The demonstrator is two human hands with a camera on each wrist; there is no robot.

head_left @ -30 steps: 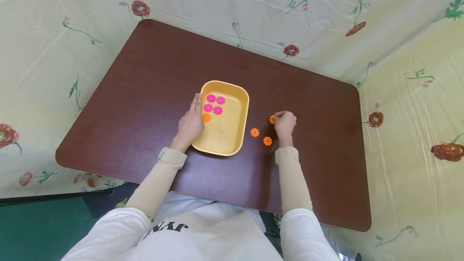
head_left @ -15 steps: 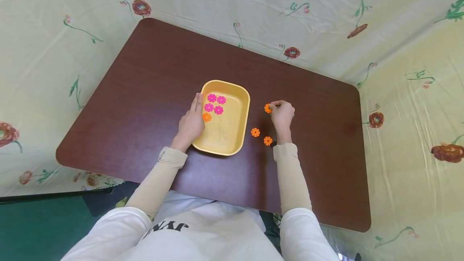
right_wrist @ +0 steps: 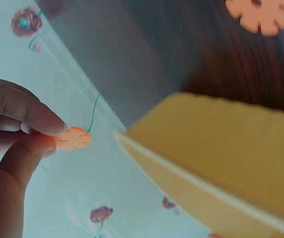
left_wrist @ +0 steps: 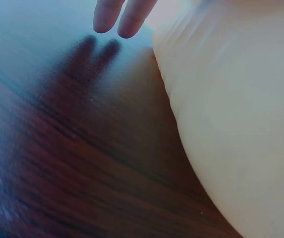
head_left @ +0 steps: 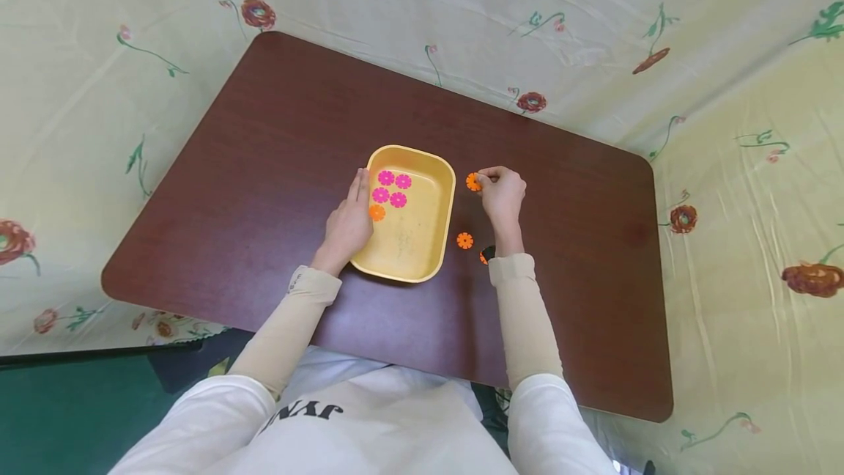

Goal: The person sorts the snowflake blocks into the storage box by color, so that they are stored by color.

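Orange plastic, a small flower-shaped disc (head_left: 472,182), is being pinched by its edge between the thumb and forefinger of the right hand (head_left: 502,193); the other fingers are curled loosely behind. The disc is being held in the air just to the tray side of the fingertips, beside the far right corner of the yellow tray (head_left: 431,248), not yet over it. The left hand (head_left: 348,224) is lying with straight fingers (head_left: 360,188) against the tray's left wall, holding nothing. Inside the tray, four pink discs (head_left: 391,189) and one orange disc (head_left: 376,212) are lying close to those fingers. The step is judged best done by keeping the pinch light, clearing the rim fully, and releasing low over the bare floor. Two more orange discs (head_left: 464,240) are lying on the tabletop (head_left: 277,123) behind the right wrist, one half hidden.
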